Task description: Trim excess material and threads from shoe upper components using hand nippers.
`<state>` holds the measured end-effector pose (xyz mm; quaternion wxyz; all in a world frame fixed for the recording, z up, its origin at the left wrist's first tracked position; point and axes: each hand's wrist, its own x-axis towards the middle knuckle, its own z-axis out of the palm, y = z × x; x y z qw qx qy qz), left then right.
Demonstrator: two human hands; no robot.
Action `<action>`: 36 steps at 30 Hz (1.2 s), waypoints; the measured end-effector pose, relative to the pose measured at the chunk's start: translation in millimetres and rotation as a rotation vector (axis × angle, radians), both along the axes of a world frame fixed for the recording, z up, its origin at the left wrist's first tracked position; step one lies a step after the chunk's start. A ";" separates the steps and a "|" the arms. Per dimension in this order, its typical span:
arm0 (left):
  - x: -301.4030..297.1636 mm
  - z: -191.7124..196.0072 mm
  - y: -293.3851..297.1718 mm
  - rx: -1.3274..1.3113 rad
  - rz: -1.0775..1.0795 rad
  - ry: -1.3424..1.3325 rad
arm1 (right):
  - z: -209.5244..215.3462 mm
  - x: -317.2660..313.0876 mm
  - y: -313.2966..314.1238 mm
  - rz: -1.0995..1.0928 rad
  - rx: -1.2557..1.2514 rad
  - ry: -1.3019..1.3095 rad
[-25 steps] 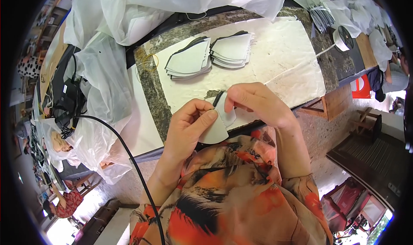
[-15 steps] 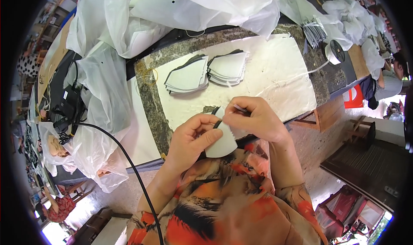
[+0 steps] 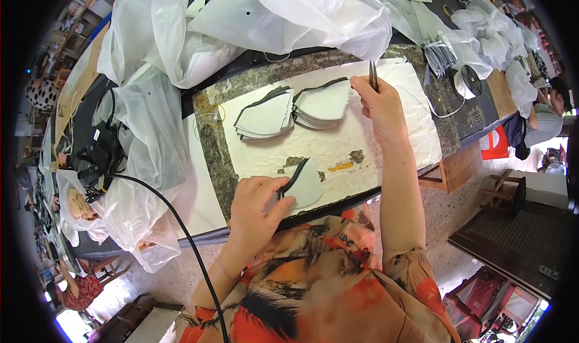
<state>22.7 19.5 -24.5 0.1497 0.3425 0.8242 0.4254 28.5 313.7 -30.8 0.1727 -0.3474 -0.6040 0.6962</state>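
Note:
My left hand (image 3: 254, 209) pinches a pale, fan-shaped piece with a black trimmed edge (image 3: 309, 187), low over the near edge of the work surface. My right hand (image 3: 380, 105) is further off, closed around a dark, slim pointed tool (image 3: 373, 75) whose tip sticks up past the fingers. Its thumb and forefinger meet at the upper right corner of the right stack of fan-shaped pieces (image 3: 322, 105); whether they grip the top piece I cannot tell. Beside it lies the left stack (image 3: 263, 115), also pale with black edges.
Under the stacks lies a worn white sheet (image 3: 410, 126) on a mottled board (image 3: 211, 144). Crumpled plastic sheeting (image 3: 301, 11) covers the far side. A white spool (image 3: 465, 82) and a bundle of grey strips (image 3: 439, 56) sit at right. A black cable (image 3: 175, 210) runs down the left.
My right hand has left the piece in my left hand and moved up and right to the right stack with the tool. My left hand has lowered the piece slightly toward the board.

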 end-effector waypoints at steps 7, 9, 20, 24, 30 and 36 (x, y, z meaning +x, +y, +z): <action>13.2 -10.3 3.2 -0.138 -0.019 0.229 | -13.5 3.9 -9.7 0.032 0.119 -0.025; 12.9 -9.7 4.1 -0.141 -0.003 0.228 | -3.4 8.9 -11.5 0.031 0.433 -0.157; 14.8 -9.1 7.1 -0.100 -0.032 0.202 | 2.4 66.8 -69.0 0.651 0.582 -0.205; 13.3 -10.3 8.4 -0.055 -0.046 0.165 | 2.7 66.0 -79.5 0.592 0.585 -0.173; 13.5 -11.9 8.8 -0.065 -0.022 0.109 | 3.8 71.8 -80.0 0.644 0.507 -0.036; 13.3 -15.9 7.5 -0.110 -0.008 0.099 | -1.8 74.3 -77.2 0.501 0.471 -0.022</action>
